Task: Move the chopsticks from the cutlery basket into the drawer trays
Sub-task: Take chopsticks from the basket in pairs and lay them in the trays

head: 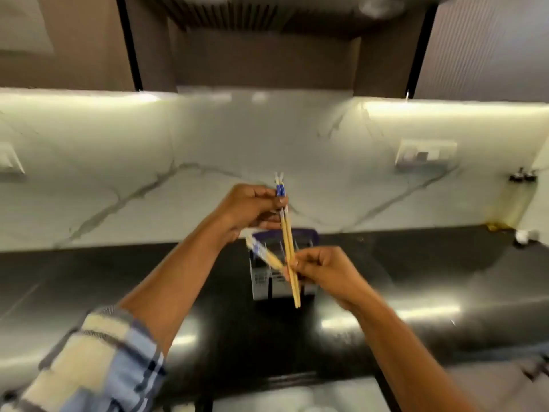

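A grey cutlery basket (309, 288) with a dark rim stands on the black countertop (416, 278), partly hidden behind my hands. My left hand (249, 209) grips the blue-and-white top end of a pair of wooden chopsticks (288, 248), held nearly upright above the basket. My right hand (320, 269) is closed around the lower part of that pair and also holds a second, blurred pair of chopsticks (264, 254) that slants up to the left. No drawer or tray is in view.
A white marble backsplash (148, 173) rises behind the counter, with a socket plate (424, 153) at the right. Small objects (525, 236) sit at the counter's far right. Dark cabinets and a hood hang overhead.
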The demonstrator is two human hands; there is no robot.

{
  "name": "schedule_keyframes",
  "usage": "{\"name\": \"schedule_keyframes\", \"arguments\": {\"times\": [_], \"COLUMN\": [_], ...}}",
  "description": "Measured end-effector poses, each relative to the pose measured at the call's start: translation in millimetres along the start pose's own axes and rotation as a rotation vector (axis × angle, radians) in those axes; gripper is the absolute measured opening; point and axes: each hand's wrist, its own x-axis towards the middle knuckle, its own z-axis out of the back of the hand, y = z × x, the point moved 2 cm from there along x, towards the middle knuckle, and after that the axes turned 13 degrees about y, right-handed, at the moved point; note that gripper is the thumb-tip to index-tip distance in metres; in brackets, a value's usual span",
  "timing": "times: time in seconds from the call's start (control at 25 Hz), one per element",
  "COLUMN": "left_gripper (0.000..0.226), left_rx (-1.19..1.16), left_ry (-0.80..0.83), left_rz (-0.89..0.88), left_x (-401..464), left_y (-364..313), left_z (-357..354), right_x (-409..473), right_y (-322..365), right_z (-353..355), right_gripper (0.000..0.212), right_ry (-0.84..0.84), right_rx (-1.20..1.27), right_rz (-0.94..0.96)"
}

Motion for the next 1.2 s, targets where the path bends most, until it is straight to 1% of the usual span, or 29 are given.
{"name": "schedule_keyframes", "arguments": {"times": [0.12,0.2,0.28,0.44,0.56,0.64,0.72,0.8,0.84,0.88,0.96,1.0,1.08,1.2], "left_gripper": [0.018,0.022,0.027,0.026,0.023,0.026,0.024,0.02,0.021,0.023,0.025,0.024,0.023,0.023], "left_rx": [-0.055,-0.061,-0.096,-0.129,-0.138,-0.138,-0.14,-0.168,-0.184,-0.195,-0.217,-0.23,-0.249,-0.279], "left_ry": [0.096,0.206,0.268,0.259,0.267,0.253,0.169,0.068,0.035,0.011,-0.023,-0.038,-0.056,-0.04], "left_rz": [0.129,0.246,0.366,0.525,0.649,0.717,0.734,0.746,0.757,0.767,0.778,0.781,0.79,0.815], "left_x": [-11,-15,-29,-61,-79,-85,-88,-91,-94,-96,-103,-106,-110,-111], "left_y": [65,124,186,281,330,350,360,365,367,367,370,372,374,376], "left_z": [-42,-74,-106,-148,-161,-157,-143,-124,-116,-109,-100,-99,-99,-105], "right_x": [-52,-91,-133,-186,-202,-203,-201,-200,-201,-202,-204,-205,-204,-195], "right_y": [-65,-121,-171,-233,-266,-281,-292,-306,-313,-318,-324,-324,-326,-329], "right_z": [-5,-10,-21,-41,-55,-64,-72,-79,-83,-87,-93,-95,-96,-98], "right_gripper": [0.013,0.013,0.015,0.015,0.022,0.028,0.037,0.042,0.039,0.032,0.011,0.007,0.008,0.019], "right_ry": [-0.033,-0.043,-0.039,-0.083,-0.074,-0.028,-0.008,-0.011,-0.017,-0.02,-0.024,-0.023,-0.01,-0.025], "right_rx": [0.125,0.17,0.178,0.185,0.022,-0.137,-0.262,-0.321,-0.334,-0.35,-0.386,-0.4,-0.41,-0.415], "right_rz": [-0.141,-0.277,-0.396,-0.602,-0.755,-0.847,-0.911,-0.979,-1.018,-1.059,-1.13,-1.158,-1.184,-1.178]}}
